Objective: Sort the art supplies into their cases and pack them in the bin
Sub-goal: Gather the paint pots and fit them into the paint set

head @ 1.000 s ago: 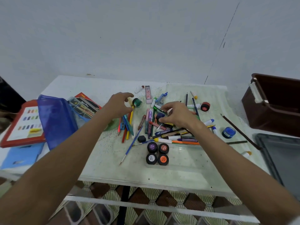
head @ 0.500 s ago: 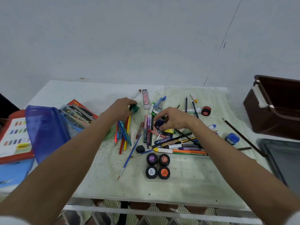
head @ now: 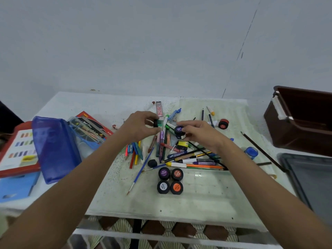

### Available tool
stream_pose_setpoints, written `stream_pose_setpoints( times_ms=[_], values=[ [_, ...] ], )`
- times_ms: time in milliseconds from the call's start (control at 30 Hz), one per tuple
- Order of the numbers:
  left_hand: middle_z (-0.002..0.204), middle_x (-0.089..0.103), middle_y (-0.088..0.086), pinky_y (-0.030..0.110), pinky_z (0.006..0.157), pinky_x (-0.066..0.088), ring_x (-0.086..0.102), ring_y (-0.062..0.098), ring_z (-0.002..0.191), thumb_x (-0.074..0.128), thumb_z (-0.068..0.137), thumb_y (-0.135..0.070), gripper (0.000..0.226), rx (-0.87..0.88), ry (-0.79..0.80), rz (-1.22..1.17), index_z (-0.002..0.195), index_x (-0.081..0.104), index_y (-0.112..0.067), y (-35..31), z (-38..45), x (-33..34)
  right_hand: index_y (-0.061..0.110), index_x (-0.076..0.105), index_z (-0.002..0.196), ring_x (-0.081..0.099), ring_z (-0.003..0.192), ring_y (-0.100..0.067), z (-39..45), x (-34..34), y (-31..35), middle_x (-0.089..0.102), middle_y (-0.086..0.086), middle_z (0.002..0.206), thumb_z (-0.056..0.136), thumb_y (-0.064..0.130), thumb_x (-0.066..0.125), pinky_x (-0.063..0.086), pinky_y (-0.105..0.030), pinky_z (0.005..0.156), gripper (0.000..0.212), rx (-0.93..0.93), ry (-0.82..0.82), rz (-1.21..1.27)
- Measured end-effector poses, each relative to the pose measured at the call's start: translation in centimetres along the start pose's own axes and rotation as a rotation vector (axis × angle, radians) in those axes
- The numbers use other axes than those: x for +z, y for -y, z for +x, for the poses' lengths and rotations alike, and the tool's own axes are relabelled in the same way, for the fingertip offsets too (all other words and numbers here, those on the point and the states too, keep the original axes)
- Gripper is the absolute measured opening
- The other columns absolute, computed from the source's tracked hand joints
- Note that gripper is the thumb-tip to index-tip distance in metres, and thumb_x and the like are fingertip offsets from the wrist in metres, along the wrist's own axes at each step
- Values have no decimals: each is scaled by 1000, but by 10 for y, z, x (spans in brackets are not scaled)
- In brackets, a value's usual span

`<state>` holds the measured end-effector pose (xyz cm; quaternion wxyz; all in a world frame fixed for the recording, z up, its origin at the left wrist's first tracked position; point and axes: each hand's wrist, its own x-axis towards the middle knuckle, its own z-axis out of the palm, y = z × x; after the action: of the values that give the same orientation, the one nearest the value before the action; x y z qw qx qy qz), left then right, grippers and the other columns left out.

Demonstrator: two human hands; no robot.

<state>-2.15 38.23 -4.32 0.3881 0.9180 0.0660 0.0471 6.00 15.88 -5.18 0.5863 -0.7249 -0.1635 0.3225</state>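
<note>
you are early in the job: nearly everything still lies loose on the table (head: 111, 103), a heap of pencils and pens (head: 190, 157) spread across the pale green mat (head: 206, 198), with nothing yet in a case. the only sorting that shows is 4 paint pots (head: 170, 180) gathered in a square near the mat's front edge. your left hand (head: 142, 126) pinches a green-capped pot (head: 158, 123) between thumb and fingertips, lifted just above the pile; your right hand (head: 199, 132) curls round a dark blue pot (head: 179, 132), tilted so its lid faces you. a red-lidded pot (head: 223, 124), a yellow pot (head: 182, 145) and a blue-lidded pot (head: 251, 152) still sit apart among the pens. the blue pouch (head: 55, 148) and the clear pencil case (head: 86, 130) lie unfilled at the left, and the brown bin (head: 301, 121) at the right looks empty as far as its inside shows. the pot lids seem to read "poster", and the red card under the clear case carries script that looks like "high class"; other print is too small to read.
</note>
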Motion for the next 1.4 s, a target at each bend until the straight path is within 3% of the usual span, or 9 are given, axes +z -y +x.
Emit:
stream_pose_setpoints(
  times_ms=[200,300,400,500,600,733,967,1167,1400],
  values=[
    [100,71,-4,30,80,57,69,9,83,80,75,-25,36,-13,12,-132,109,68,-24,-35,-48,23,7,68,109,67,90,-16,-61,-1,-14,70,-7,103,89,1,60,57,-26,79,22,55,30,398],
    [97,71,-9,25,78,55,68,5,84,82,70,-31,42,0,66,-76,109,68,-25,-47,-67,40,13,67,114,70,90,-16,-88,-2,-26,72,-2,103,83,-5,67,57,-26,82,36,-19,-35,214],
    [87,71,-13,24,74,55,67,3,78,83,70,-30,35,21,112,-33,103,71,-24,-55,-79,54,29,65,120,66,97,-9,-105,-4,-40,69,12,109,80,12,76,52,-21,89,46,-92,-121,-138],
    [88,66,-15,11,70,46,61,-1,78,81,71,-32,35,56,126,64,104,70,-22,-60,-87,67,40,66,106,60,96,4,-116,0,-50,69,20,99,77,20,80,46,-10,83,38,-186,-127,-315],
    [90,61,-11,20,73,45,56,5,79,80,72,-35,36,90,116,120,103,70,-21,-61,-90,78,32,66,109,54,95,6,-123,3,-61,59,15,106,74,21,82,39,-6,83,41,-229,-209,-453],
    [95,61,-6,18,70,39,52,7,81,79,74,-34,38,111,134,181,107,70,-18,-64,-92,89,28,66,111,49,78,-3,-128,6,-70,52,7,96,73,16,82,38,-4,68,44,-224,-265,-495],
    [101,58,3,30,77,46,54,17,89,78,76,-35,46,79,154,279,117,66,-18,-66,-91,101,16,68,115,58,78,-9,-126,12,-79,58,3,102,75,13,79,42,-4,65,42,-256,-327,-572],
    [106,55,2,32,83,46,52,18,97,77,76,-40,51,76,195,372,121,63,-21,-63,-88,108,12,68,118,55,87,-10,-123,16,-82,54,0,103,77,13,76,46,-16,83,42,-270,-355,-624],
    [107,52,1,40,89,45,50,19,100,74,75,-47,49,43,193,418,118,64,-25,-61,-87,109,15,68,118,48,83,-6,-125,14,-82,51,3,98,80,19,74,33,-3,68,39,-272,-349,-688]
  ],
)
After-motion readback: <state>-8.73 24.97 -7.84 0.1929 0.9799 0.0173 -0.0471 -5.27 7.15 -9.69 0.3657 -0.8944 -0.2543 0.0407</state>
